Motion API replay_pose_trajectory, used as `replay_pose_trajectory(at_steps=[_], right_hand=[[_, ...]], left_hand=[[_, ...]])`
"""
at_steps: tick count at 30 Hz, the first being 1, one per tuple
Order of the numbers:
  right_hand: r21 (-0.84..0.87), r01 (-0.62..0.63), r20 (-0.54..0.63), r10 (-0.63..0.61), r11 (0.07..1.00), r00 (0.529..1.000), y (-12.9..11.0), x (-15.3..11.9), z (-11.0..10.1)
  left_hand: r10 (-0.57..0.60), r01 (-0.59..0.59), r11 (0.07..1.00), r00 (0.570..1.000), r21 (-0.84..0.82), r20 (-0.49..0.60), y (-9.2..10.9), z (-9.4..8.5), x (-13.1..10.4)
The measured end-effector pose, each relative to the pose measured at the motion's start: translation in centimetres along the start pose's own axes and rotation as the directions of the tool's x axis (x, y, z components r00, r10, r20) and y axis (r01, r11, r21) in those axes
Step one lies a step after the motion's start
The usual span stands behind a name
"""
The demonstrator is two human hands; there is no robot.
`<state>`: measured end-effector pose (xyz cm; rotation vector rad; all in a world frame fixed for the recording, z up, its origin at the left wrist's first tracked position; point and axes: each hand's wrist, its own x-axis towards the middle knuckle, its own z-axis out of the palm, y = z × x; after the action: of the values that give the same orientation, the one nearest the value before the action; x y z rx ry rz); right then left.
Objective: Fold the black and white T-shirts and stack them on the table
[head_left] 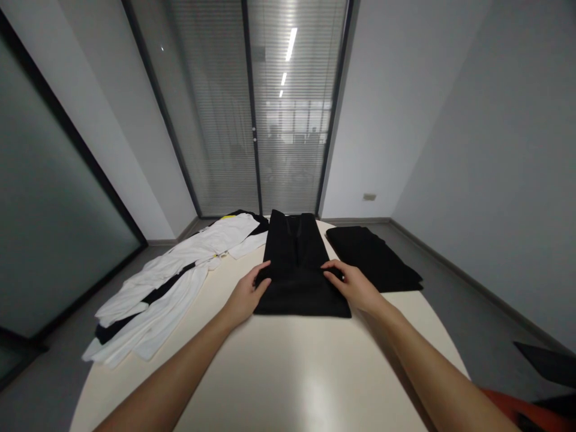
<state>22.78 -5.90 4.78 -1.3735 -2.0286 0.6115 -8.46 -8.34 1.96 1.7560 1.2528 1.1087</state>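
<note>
A black garment lies folded lengthwise on the table, its near part doubled over into a flat band; its exact kind I cannot make out. Two long panels run to the far edge, with a gap between them. My left hand is curled at the garment's left side, thumb and forefinger pinching the cloth near the fold. On the opposite side my right hand holds the cloth the same way, thumb in front of the forefinger. The other fingers of both hands are partly hidden.
A cream table with a rounded edge bears everything. White and dark clothes lie spread in a loose heap at the left. Folded black cloth lies at the right. A red and black object stands beyond the right edge.
</note>
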Motion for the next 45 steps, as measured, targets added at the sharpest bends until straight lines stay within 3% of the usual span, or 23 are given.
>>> replay_pose_trajectory(at_steps=[3,5,8,11,17,23,26,30,32,34,37,39,42,45], right_hand=[[-0.101,0.085,-0.050,-0.091,0.991,0.995,-0.4,-0.1,0.4],[-0.151,0.167,-0.027,-0.173,0.974,0.985,-1.5,-0.4,0.2],[-0.101,0.298,0.245,-0.267,0.949,0.932,-3.6,-1.1,-0.3],[-0.117,0.335,0.423,-0.258,0.935,0.868,-5.1,-1.7,-0.2],[-0.223,0.312,0.434,-0.192,0.924,0.880,-5.3,-1.8,0.3],[-0.134,0.257,0.500,-0.159,0.957,0.851,-5.5,-1.7,-0.1],[-0.023,0.141,0.622,-0.096,0.990,0.777,-5.8,-2.2,0.0],[0.073,-0.045,0.792,-0.031,0.996,0.609,-6.2,-3.1,0.4],[0.081,-0.080,0.832,-0.023,0.994,0.554,-6.5,-3.3,0.3],[0.071,-0.069,0.820,-0.019,0.995,0.572,-6.8,-3.3,0.1],[-0.004,0.013,0.692,-0.006,1.000,0.722,-6.8,-2.8,-0.7],[-0.092,0.059,0.584,0.006,0.994,0.812,-6.3,-2.3,-1.3],[-0.224,0.059,0.493,0.061,0.973,0.868,-5.1,-2.0,-2.1],[-0.302,0.030,0.486,0.127,0.953,0.864,-3.8,-1.9,-2.5]], left_hand=[[0.108,-0.107,0.984,0.994,0.139,0.000,-0.4,-0.2,-0.7],[0.222,-0.231,0.926,0.973,0.298,0.063,0.2,-0.7,-1.5],[0.352,-0.451,0.784,0.889,0.428,0.292,1.7,-1.5,-2.5],[0.365,-0.562,0.698,0.813,0.444,0.454,2.7,-1.9,-2.8],[0.254,-0.504,0.660,0.847,0.557,0.466,2.5,-1.9,-2.5],[0.179,-0.476,0.702,0.839,0.530,0.514,4.0,-2.8,-2.7],[0.095,-0.412,0.788,0.815,0.458,0.571,5.2,-3.2,-3.1],[-0.097,-0.211,0.909,0.733,0.360,0.674,6.3,-3.3,-3.9],[-0.125,-0.158,0.933,0.701,0.324,0.702,6.6,-3.2,-4.0],[-0.072,-0.197,0.929,0.733,0.313,0.676,6.7,-3.1,-3.8],[0.060,-0.301,0.860,0.860,0.411,0.506,6.5,-3.3,-3.3],[0.084,-0.304,0.817,0.903,0.489,0.421,6.2,-3.6,-3.1],[-0.009,-0.258,0.781,0.906,0.569,0.423,5.7,-4.0,-3.1],[-0.074,-0.243,0.747,0.895,0.620,0.439,5.5,-4.0,-3.2]])
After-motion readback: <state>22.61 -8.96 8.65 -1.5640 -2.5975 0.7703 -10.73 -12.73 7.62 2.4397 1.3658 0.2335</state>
